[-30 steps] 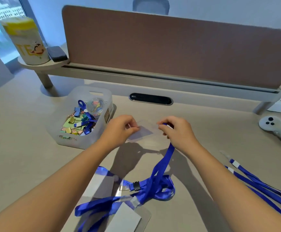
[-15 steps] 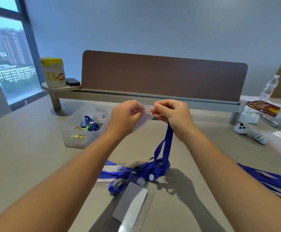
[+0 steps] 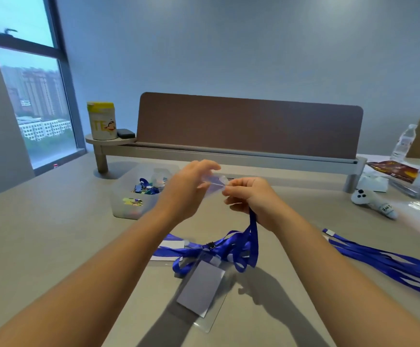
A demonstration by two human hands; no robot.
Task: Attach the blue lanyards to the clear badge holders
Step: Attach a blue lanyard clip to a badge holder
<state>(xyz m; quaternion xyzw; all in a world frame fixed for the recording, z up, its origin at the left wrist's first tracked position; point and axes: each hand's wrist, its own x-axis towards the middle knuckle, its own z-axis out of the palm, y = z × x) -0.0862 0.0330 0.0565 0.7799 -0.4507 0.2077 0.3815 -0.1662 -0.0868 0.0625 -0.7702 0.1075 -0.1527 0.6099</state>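
Note:
A clear badge holder (image 3: pixel 214 185) is held up above the desk between both hands. My left hand (image 3: pixel 187 189) pinches its left side with thumb and fingertips. My right hand (image 3: pixel 252 199) pinches its right edge and grips the end of a blue lanyard (image 3: pixel 253 227), which hangs down from that fist to the desk. The lanyard's clip is hidden by the fingers. Below, a finished pile of blue lanyards (image 3: pixel 219 249) lies with a clear badge holder (image 3: pixel 202 286) holding a white card.
A translucent bin (image 3: pixel 128 204) of coloured clips stands at the left. More loose blue lanyards (image 3: pixel 384 264) lie at the right. A white controller (image 3: pixel 371 201), clear plastic bags and a water bottle (image 3: pixel 403 144) sit at far right. A brown divider (image 3: pixel 249 126) runs behind.
The camera has tilted up from the desk toward the wall. Both hands have lifted the badge holder and lanyard end higher, still working together at the holder's edge.

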